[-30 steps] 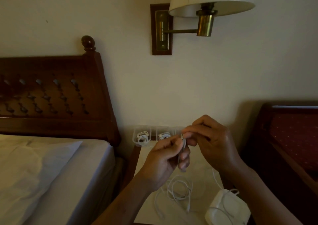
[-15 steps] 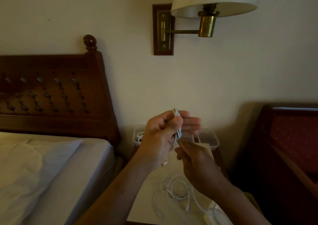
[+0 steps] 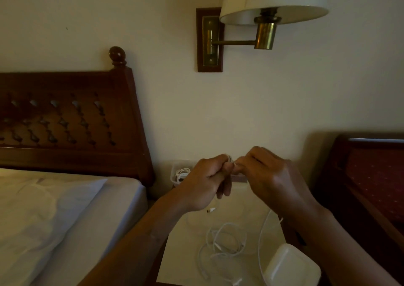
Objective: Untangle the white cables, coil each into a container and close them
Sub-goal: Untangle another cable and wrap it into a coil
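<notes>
- Bedsheets [image 3: 65,220] fill the lower left of the frame beneath a dark carved headboard [image 3: 65,121]; my work touches neither.
- Left of centre, against the wall, a clear container [image 3: 172,172] at the back of the nightstand [image 3: 181,253] already holds a coiled cable [image 3: 182,173]. I cannot tell whether it has a lid on.
- My left hand [image 3: 205,187], at centre, is curled round the white cable [image 3: 229,158] that I am winding. A short tail ending in a plug [image 3: 211,210] hangs below my palm.
- My right hand [image 3: 266,176], just right of centre, pinches that cable at the top of the bundle, fingertips against my left thumb.
- The cable is thin, white and limp, and one strand drops from under my right wrist toward the lower right. My fist hides how many turns it holds.
- Below my hands, loose cables [image 3: 227,239] lie in overlapping loops on the nightstand, near a white plastic piece [image 3: 293,266] in the lower right corner. It may be a lid or a box; I cannot say which.
- The risks, as I judge them:
  - The trailing strand may snag in those loops and drag them into a fresh knot.
  - A slack pinch could let the coil spring open before it reaches a container.
  - The dangling plug could catch on a rim.
</notes>
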